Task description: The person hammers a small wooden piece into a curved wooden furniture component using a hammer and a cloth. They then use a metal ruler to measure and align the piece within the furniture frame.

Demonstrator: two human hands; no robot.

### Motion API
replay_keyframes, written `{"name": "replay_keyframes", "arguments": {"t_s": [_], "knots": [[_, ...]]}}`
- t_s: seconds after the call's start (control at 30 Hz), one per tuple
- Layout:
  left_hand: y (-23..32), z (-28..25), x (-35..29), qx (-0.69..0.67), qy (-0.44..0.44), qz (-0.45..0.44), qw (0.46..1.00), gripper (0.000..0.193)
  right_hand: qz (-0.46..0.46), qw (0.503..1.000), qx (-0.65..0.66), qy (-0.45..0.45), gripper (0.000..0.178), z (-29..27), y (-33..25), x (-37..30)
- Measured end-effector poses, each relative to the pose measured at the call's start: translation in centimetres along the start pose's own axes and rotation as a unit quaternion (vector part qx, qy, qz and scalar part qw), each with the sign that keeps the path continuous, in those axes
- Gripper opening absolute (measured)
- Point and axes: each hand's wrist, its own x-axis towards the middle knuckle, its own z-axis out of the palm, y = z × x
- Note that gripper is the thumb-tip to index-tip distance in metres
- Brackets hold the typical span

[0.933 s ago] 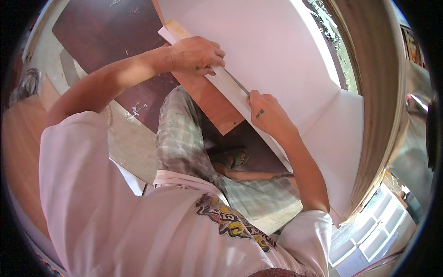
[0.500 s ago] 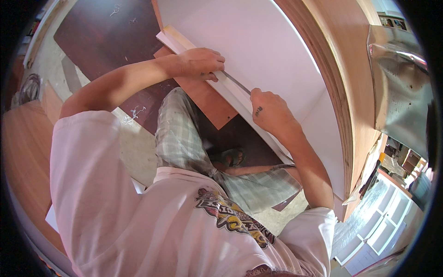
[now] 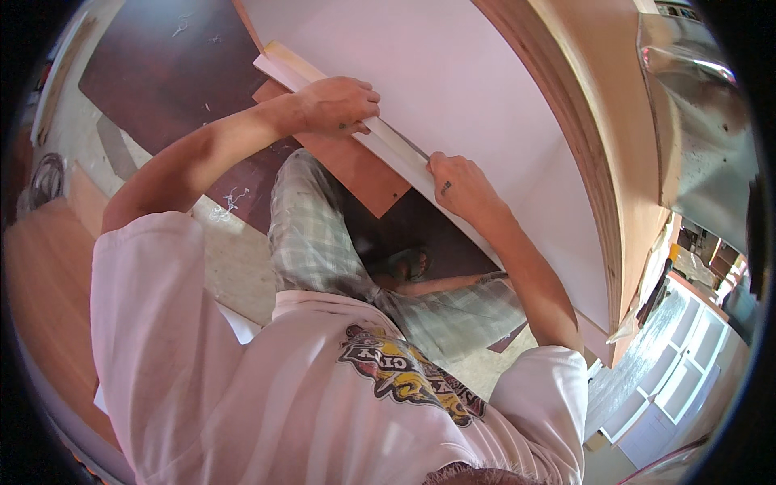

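Observation:
A thin, straight dark metal tool [image 3: 404, 140], too narrow to name surely, spans the gap between my two hands. My left hand [image 3: 335, 107] is closed around its far end. My right hand [image 3: 462, 186] is closed on the near end, thumb side toward the left hand. Underneath, the tool lies along the raised edge strip [image 3: 386, 151] of a large white panel [image 3: 477, 89]. Both ends of the tool are hidden in my fingers.
Below the edge a reddish-brown board [image 3: 356, 170] lies near my knee. Dark brown sheets [image 3: 162, 73] with pale shavings [image 3: 230, 204] cover part of the floor. A curved plywood rim [image 3: 578, 145] borders the panel on the right. Wooden boards [image 3: 52, 283] lie at left.
The whole view has shifted a little, so panel and hands appear slightly farther left and up. Both hands keep their grip on the tool, with little visible movement along the edge.

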Motion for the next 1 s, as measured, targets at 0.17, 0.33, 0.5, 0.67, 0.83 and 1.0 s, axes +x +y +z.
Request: {"name": "replay_keyframes", "arguments": {"t_s": [0.17,0.33,0.5,0.67,0.83,1.0], "knots": [[-0.3,0.3,-0.3,0.005,0.025,0.013,1.0,0.029,0.037,0.999,-0.011,-0.02,0.01,-1.8,-1.8,-0.5],[0.0,-0.1,0.2,0.019,-0.006,0.005,1.0,0.029,0.02,1.0,-0.022,0.001,0.007,0.1,0.0,-0.2],[2.3,0.8,1.2,0.036,0.014,0.008,0.999,0.03,0.018,0.998,-0.06,-0.009,0.009,-3.5,-0.7,-2.8],[3.0,2.4,2.9,0.002,0.006,0.012,1.0,0.029,0.059,0.997,-0.049,-0.023,0.008,-4.0,-1.0,-5.5],[2.8,2.4,3.6,-0.005,-0.057,-0.004,0.998,0.031,0.06,0.998,-0.001,-0.001,0.007,-0.9,1.1,-5.9],[3.0,2.3,3.4,0.019,-0.04,0.011,0.999,0.03,0.056,0.997,0.043,0.029,0.006,1.1,2.5,-5.7]]}}
